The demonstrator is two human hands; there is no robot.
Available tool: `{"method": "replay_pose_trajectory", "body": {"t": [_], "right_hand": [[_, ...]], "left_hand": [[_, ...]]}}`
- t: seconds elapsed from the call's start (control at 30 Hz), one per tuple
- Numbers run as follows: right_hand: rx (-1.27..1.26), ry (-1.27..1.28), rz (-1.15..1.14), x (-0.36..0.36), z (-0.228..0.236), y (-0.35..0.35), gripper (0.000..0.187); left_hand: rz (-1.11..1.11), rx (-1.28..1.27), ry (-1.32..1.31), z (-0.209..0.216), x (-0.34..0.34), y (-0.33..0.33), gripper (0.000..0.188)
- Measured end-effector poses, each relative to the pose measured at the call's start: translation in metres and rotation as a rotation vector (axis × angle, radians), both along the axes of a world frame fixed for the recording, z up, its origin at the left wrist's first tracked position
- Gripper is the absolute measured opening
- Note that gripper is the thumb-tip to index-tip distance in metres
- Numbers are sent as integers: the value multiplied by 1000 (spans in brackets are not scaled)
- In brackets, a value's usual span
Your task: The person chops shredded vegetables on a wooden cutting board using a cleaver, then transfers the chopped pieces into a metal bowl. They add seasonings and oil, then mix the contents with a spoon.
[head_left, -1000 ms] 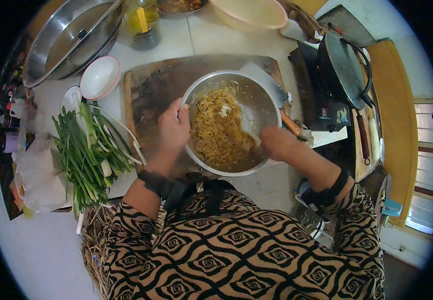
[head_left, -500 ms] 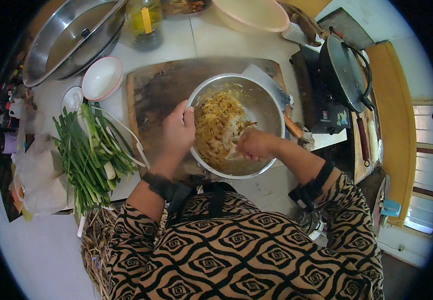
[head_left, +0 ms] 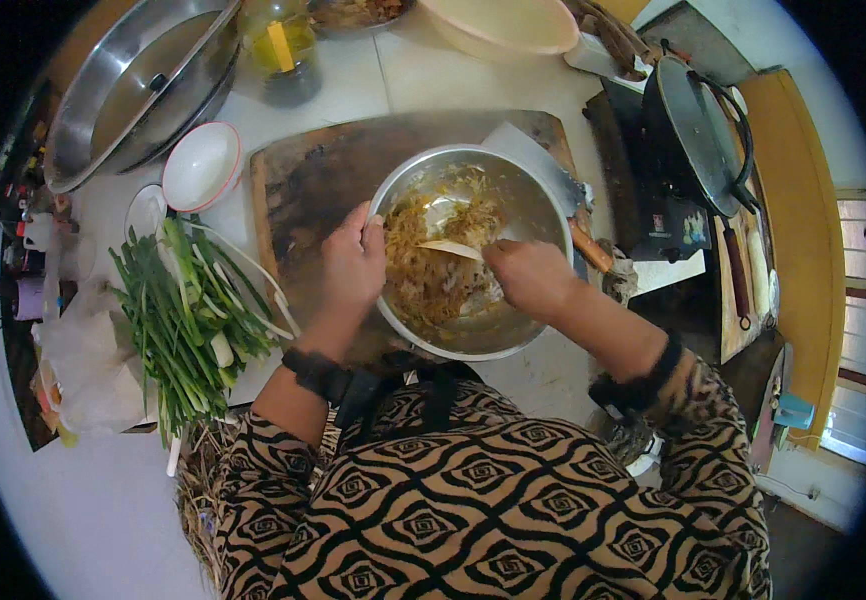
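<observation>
A round steel bowl (head_left: 543, 210) of yellowish shredded food (head_left: 431, 275) sits on a dark wooden cutting board (head_left: 313, 170). My left hand (head_left: 353, 262) grips the bowl's left rim. Inside the bowl, my right hand (head_left: 533, 275) is closed on a pale flat spoon (head_left: 450, 248) whose blade lies across the food. A cleaver (head_left: 543, 165) rests on the board behind the bowl, its wooden handle (head_left: 590, 245) sticking out at the right.
A bunch of green onions (head_left: 188, 320) lies left of the board, by a clear plastic bag (head_left: 78, 360). A small white bowl (head_left: 201, 165), a large steel basin (head_left: 138, 85), a yellow bottle (head_left: 283, 40) and a cream bowl (head_left: 513, 25) stand behind. A black stove with a pan (head_left: 688, 130) is at right.
My right hand has moved from the bowl's right rim into the bowl and now works the spoon through the food. The food has shifted toward the left side. My left hand stayed on the rim.
</observation>
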State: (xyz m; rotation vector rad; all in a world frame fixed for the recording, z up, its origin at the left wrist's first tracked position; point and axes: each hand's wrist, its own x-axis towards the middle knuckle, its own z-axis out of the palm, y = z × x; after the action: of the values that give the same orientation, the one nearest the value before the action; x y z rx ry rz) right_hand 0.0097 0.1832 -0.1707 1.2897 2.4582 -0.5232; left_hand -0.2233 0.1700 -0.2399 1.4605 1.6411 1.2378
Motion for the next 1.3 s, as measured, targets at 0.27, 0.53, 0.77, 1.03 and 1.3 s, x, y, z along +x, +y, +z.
{"method": "replay_pose_trajectory", "body": {"t": [0.27, 0.53, 0.77, 1.03, 1.3], "right_hand": [[-42, -42, -15, 13, -7, -2, 12], [33, 21, -35, 29, -12, 23, 10], [9, -260, 165, 35, 32, -12, 9], [237, -105, -79, 40, -23, 40, 9], [6, 107, 38, -9, 0, 21, 10]], "left_hand": [[50, -101, 41, -1, -2, 0, 27], [47, -52, -13, -6, 1, -3, 30], [36, -204, -39, -9, 0, -1, 29], [45, -117, 15, 0, 0, -2, 29], [30, -54, -31, -5, 1, -1, 28]]}}
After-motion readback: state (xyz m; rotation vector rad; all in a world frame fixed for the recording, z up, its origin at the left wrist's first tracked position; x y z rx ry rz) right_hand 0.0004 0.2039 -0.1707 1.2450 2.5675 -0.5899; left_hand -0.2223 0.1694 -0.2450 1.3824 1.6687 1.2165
